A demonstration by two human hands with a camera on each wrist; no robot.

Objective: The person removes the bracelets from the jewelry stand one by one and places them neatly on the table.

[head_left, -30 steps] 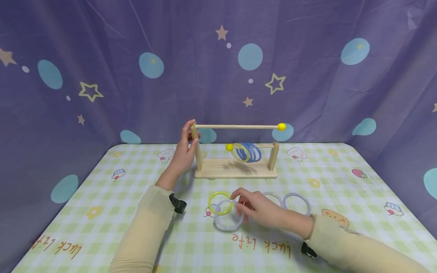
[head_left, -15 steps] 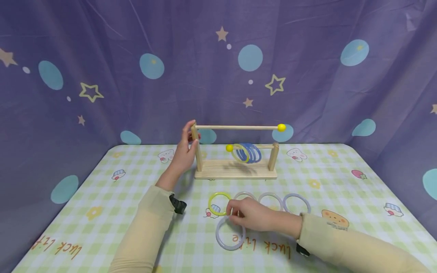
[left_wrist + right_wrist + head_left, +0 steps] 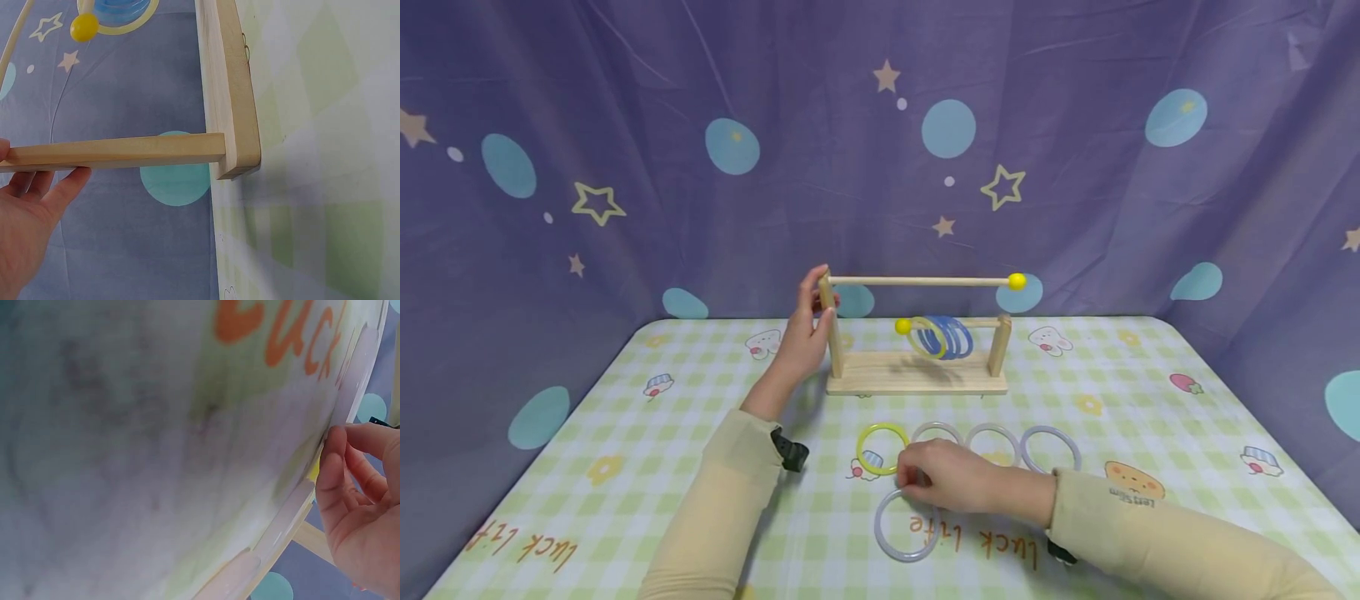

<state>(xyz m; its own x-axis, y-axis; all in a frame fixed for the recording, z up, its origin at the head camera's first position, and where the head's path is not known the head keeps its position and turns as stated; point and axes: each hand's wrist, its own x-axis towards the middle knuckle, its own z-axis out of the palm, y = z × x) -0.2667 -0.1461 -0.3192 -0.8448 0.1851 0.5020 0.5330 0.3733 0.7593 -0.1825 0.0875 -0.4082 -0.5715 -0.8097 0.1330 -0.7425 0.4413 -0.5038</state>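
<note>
Checked cloth [image 3: 602, 517] — a wooden stand [image 3: 910, 384] is sitting toward the far edge.
The person's left hand [image 3: 805, 337] is gripping its tall post [image 3: 144, 149]; the right hand [image 3: 946, 477] is pinching a clear ring [image 3: 904, 557] — on the cloth's near side.

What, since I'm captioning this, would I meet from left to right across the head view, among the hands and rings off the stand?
Left hand, yellow-green ring, first whitish ring, second whitish ring, pale lilac ring. The right hand and nearest ring overlap others, so they're left out.
</note>
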